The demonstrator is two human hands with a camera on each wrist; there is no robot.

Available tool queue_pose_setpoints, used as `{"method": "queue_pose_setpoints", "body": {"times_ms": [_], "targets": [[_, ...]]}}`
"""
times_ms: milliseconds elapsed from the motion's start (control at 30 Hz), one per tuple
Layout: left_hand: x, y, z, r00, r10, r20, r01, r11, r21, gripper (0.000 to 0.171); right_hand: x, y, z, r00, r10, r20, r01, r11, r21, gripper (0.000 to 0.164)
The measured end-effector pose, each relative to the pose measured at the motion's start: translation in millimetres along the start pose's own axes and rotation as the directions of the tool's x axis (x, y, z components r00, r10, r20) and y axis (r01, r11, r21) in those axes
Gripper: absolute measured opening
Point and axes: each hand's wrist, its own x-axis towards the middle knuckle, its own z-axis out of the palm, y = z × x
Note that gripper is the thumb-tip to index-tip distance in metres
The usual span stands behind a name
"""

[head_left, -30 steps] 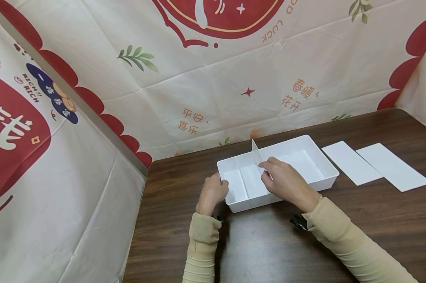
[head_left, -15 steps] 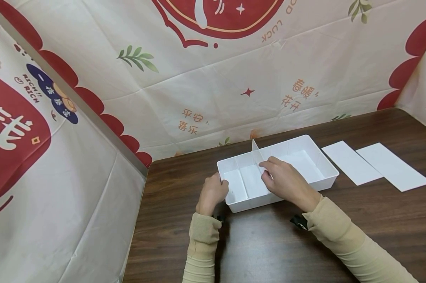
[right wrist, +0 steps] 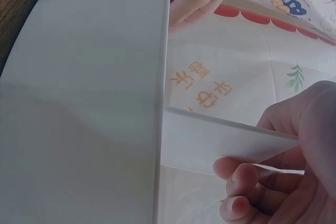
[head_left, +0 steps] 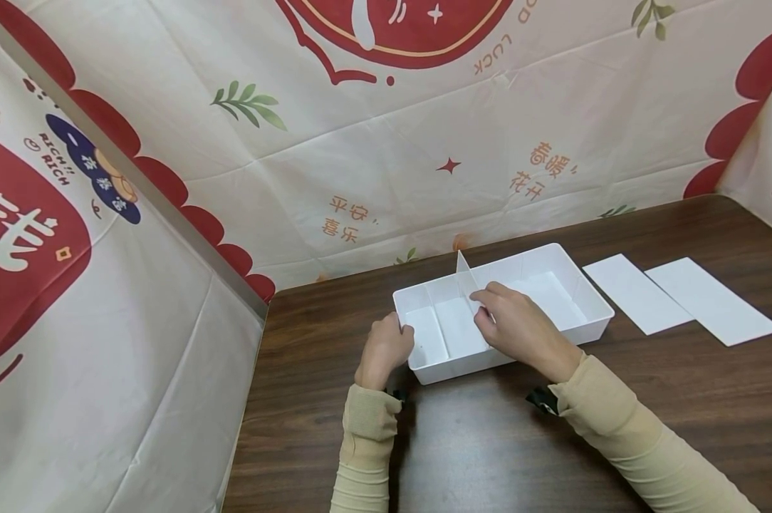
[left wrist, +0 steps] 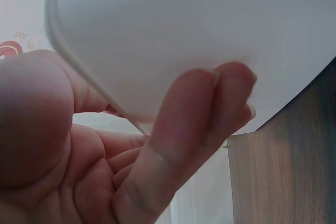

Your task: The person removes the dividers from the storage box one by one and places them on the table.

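Observation:
A white plastic organizer box (head_left: 466, 365) stands on the table, with one low divider (head_left: 439, 328) set across its left part. My left hand (head_left: 384, 351) grips the box's left short wall, thumb on the inner side; in the left wrist view its fingers (left wrist: 184, 114) press along the outside of that wall. With thumb and fingers my right hand (head_left: 520, 326) pinches a white divider panel (head_left: 464, 274) near its front end. This panel stands across the middle of the box, its far end rising above the back rim. The right wrist view shows the thumb and fingers on either side of the panel (right wrist: 220, 137).
Two flat white panels, a left one (head_left: 639, 293) and a right one (head_left: 713, 303), lie side by side on the dark wooden table (head_left: 476, 442), right of the box. A printed white cloth (head_left: 386, 164) hangs behind the table, and another cloth (head_left: 136, 342) borders its left side.

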Motion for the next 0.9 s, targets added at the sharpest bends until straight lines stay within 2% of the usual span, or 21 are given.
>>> {"method": "queue_pose_setpoints", "body": {"times_ms": [900], "targets": [[-0.6,0.4,-0.7,1.0,0.003,0.012,-0.003,1.0,-0.016,0.022,0.7,1.0,-3.4,1.0,0.006,-0.009,-0.006,1.0,0.006,0.023]]}}
